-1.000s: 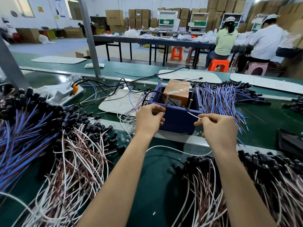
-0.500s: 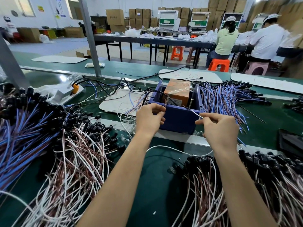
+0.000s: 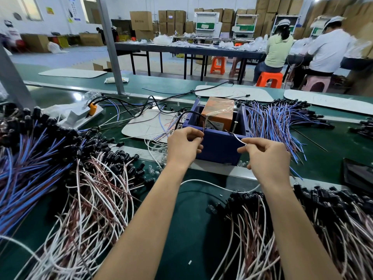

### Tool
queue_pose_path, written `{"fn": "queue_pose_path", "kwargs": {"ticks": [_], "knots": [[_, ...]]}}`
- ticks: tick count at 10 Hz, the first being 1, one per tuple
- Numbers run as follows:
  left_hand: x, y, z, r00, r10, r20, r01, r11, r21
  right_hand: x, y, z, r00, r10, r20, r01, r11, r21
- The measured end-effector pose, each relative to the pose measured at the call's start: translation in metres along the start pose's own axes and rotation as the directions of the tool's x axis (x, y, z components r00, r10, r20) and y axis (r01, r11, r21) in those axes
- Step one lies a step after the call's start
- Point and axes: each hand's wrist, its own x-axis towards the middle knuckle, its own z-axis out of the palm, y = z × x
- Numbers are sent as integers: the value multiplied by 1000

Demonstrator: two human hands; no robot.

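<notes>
While pinching a white wire [image 3: 240, 140] with the right hand [image 3: 264, 156] at the blue box's [image 3: 219, 151] four o'clock, curling the left hand [image 3: 184, 144] at nine o'clock; cannot tell its hold.

blue box [image 3: 219, 150] ahead, wire piles [image 3: 90, 190] flanking

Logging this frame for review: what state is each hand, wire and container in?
blue bin, upright, open on top.
orange box, closed, film-wrapped, standing in the bin.
left hand, pinching a thin strand at the bin's rim.
right hand, pinching a white wire that arches to the bin's rim.
wire bundles, loose heaps on the belt.
</notes>
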Motion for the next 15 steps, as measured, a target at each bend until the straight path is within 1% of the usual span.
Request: {"fn": "queue_pose_path", "kwargs": {"ticks": [3,5,6,7,10,12,13,15], "knots": [[0,0,-1,1000,-4,4,4,1000,-4,1,2,0,1000,-14,-11,14,1000,17],[0,0,-1,1000,-4,2,4,1000,0,0,0,-1,995,-74,-69,83,987,138],[0,1,-1,1000,-6,5,6,1000,-2,0,-2,-2,997,-71,-44,79,974,211],[0,1,-1,1000,-6,4,6,1000,-14,0,-2,-2,999,-18,34,8,961,275],[0,0,0,1000,-6,6,6,1000,-20,-1,-4,-2,988,76,137,-122,918,376],[0,1,-1,1000,-8,8,8,1000,-20,1,-5,-6,981,159,107,-188,903,387],[0,1,-1,1000,-9,7,9,1000,-19,1,-6,-7,985,157,69,-172,901,399],[0,1,-1,1000,-7,10,7,1000,-15,1,-6,-5,986,160,44,-164,901,401]]}}
